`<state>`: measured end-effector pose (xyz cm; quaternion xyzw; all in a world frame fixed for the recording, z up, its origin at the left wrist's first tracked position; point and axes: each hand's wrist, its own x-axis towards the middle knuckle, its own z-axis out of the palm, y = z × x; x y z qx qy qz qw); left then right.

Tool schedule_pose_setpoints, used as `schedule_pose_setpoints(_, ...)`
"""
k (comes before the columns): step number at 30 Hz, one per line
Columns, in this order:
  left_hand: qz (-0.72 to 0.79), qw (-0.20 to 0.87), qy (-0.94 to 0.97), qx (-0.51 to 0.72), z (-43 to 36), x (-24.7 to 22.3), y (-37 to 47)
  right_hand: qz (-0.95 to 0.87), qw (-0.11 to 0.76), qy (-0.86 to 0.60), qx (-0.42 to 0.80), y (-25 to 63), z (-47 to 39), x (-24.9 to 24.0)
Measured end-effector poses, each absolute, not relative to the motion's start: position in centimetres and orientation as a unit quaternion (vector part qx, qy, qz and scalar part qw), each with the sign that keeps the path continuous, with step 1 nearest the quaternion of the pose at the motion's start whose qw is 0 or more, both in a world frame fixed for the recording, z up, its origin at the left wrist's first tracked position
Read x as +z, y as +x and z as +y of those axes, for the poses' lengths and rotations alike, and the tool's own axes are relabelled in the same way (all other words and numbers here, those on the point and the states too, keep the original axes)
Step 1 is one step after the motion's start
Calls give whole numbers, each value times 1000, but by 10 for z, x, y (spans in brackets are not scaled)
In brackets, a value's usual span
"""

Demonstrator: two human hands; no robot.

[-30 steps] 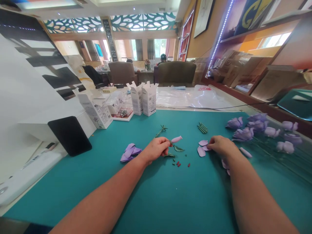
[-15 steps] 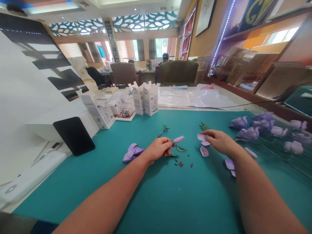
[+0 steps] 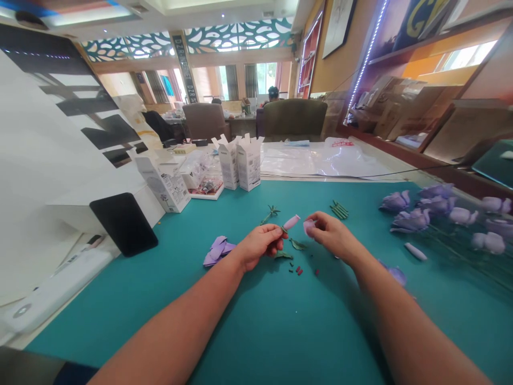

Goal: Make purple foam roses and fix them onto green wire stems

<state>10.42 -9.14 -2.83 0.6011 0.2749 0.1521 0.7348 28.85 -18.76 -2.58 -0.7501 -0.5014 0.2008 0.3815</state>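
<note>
Between the thumb and fingers of my left hand point(image 3: 262, 246) is a pale purple flower bud point(image 3: 292, 222) with a green base, its tip pointing up and right. My right hand point(image 3: 331, 235) pinches a light purple petal point(image 3: 308, 227) a short gap to the right of the bud. Below them lie green leaves point(image 3: 297, 244) and tiny red pieces point(image 3: 299, 271). Larger purple petals point(image 3: 218, 251) are stacked left of my left wrist. A green stem piece with a star-shaped top point(image 3: 272, 211) lies behind my left hand, and short green sticks point(image 3: 340, 209) behind my right.
Assembled purple roses point(image 3: 411, 220) with long stems lie at the right, near a loose pale bud point(image 3: 416, 251). White boxes point(image 3: 249, 166) and a tray of packets point(image 3: 208, 188) stand at the back. A black tablet point(image 3: 124, 224) leans at the left on the green mat point(image 3: 256, 331).
My right hand has moved left from the loose petals, bringing one petal near the bud. My left hand still holds the bud, now tilted slightly more upward.
</note>
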Motion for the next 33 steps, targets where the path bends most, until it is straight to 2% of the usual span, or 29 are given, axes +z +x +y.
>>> schedule_pose_setpoints(9,271,774,545,173,-93,-27,104,-470,447,-715,261,267,-181,-26)
schedule_pose_setpoints(17,263,791,526,168,-97,-26,105,-466,490,-694,246,261,-178,-26)
schedule_pose_setpoints(24,244,806,513,166,-93,-32,105,-511,527,-601,315,257,-180,-27)
schedule_pose_setpoints(28,239,817,496,171,-89,-33,105,-537,527,-565,338,257,-183,-24)
schedule_pose_setpoints(33,258,811,493,180,-90,-29,104,-555,504,-585,311,259,-183,-27)
